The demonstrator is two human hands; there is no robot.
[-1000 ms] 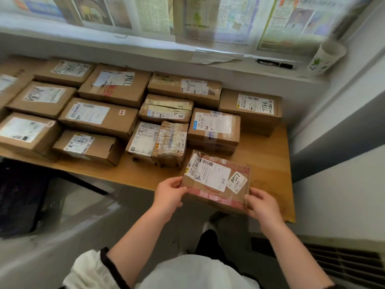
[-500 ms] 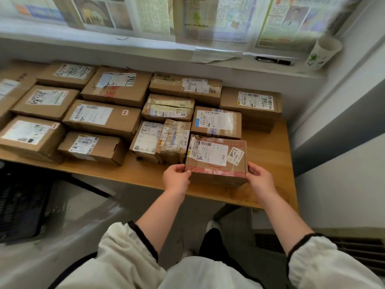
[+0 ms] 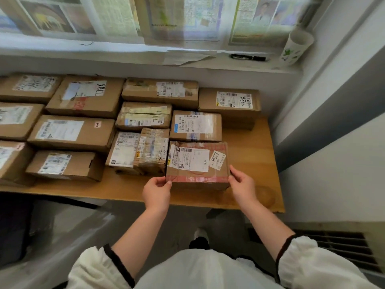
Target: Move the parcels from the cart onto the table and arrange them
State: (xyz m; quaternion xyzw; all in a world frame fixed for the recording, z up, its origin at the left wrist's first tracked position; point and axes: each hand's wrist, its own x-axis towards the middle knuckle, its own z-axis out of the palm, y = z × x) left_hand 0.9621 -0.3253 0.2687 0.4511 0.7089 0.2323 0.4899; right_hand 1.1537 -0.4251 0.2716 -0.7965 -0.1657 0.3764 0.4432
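Gripping red-taped parcel (image 3: 196,165), left hand (image 3: 157,192) and right hand (image 3: 242,187) at corners, now down on table (image 3: 245,153)

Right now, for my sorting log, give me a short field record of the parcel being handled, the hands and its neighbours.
parcel: brown cardboard parcel with red tape, apparently set down on the light wooden table
left hand: pinches its near left corner
right hand: pinches its near right corner
behind: brown box with a blue-marked white label, close against it
left: tape-wrapped brown carton, close beside
free space: bare wood to the right
sill: black pen, white paper cup
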